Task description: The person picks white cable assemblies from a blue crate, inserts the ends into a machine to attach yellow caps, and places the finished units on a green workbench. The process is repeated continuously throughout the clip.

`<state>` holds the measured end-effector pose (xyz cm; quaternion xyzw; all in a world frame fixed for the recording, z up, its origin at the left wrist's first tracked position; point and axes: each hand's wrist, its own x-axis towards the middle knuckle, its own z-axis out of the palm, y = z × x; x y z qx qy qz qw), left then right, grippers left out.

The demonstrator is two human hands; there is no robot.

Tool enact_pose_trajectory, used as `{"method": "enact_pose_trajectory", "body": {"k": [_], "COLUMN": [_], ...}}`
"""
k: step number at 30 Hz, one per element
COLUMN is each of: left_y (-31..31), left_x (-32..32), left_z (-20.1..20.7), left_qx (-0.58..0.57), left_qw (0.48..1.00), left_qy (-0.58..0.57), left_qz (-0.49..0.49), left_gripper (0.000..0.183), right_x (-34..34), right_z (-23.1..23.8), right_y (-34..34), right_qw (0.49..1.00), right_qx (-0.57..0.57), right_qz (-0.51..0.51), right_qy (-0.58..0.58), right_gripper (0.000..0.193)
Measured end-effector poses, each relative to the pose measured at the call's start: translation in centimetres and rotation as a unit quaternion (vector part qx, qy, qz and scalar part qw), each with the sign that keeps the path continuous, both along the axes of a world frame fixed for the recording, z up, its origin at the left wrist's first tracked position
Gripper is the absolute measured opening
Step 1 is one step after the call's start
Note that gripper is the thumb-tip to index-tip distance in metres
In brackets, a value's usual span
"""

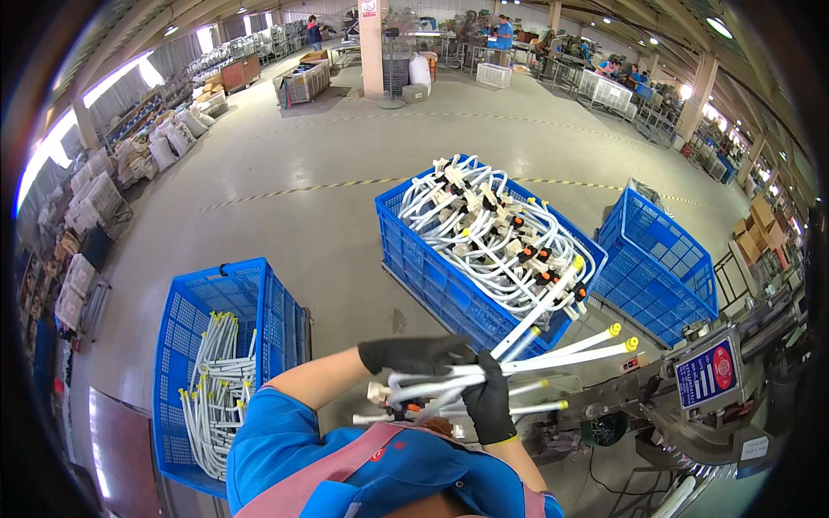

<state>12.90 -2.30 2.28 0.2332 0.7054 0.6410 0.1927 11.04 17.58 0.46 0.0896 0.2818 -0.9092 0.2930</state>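
Observation:
Both my hands wear black gloves and are in front of my body with a bundle of white tubes [566, 350] with yellow end caps. My right hand [490, 401] is closed round the bundle near its middle, and the capped ends fan out to the right. Across the left part of the bundle lies my left hand [419, 354], its fingers curled against the tubes and partly hidden. Pale and orange fittings show at the tubes' lower left. Ahead stands a blue crate [423, 276], heaped with bent white tubes carrying black and orange fittings.
At left is a blue crate [285, 319] of straighter white tubes with yellow ends. Another blue crate [665, 268] stands at right, beyond a metal machine [725, 414] with a blue-and-red label. A pillar [371, 52], sacks [164, 151] and people at benches are farther off.

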Motion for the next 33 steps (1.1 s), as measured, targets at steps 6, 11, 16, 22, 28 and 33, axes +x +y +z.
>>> {"method": "enact_pose_trajectory", "body": {"k": [6, 11, 16, 22, 28, 33], "left_y": [2.6, 2.1, -0.1, -2.5, -1.2, 0.8], "left_x": [0.5, -0.6, -2.5, -3.4, -5.5, -8.9], "left_z": [3.2, 2.7, 3.1, 4.4, 3.1, 2.1], "left_qx": [-0.244, -0.234, -0.340, -0.439, -0.409, -0.404], "left_qw": [0.970, 0.971, 0.937, 0.873, 0.866, 0.836], "left_qy": [0.017, 0.018, 0.087, 0.186, 0.217, 0.281], "left_qz": [-0.006, 0.033, -0.006, -0.101, -0.190, -0.244], "left_gripper": [0.079, 0.058, 0.055, 0.054, 0.059, 0.063], "right_x": [-0.2, -1.4, -4.8, -5.7, -3.5, -2.2], "right_z": [-1.3, -3.8, -5.9, -6.7, -4.8, -1.6], "right_y": [1.0, 2.7, 5.9, 12.3, 16.3, 19.4], "right_qw": [0.696, 0.529, 0.558, 0.762, 0.725, 0.635], "right_qx": [0.418, 0.451, 0.604, 0.495, 0.564, 0.606], "right_qz": [0.053, -0.103, -0.158, -0.318, -0.344, -0.417], "right_qy": [0.582, 0.711, 0.547, 0.272, 0.196, 0.236], "right_gripper": [0.020, 0.036, 0.033, 0.065, 0.036, 0.027]}}
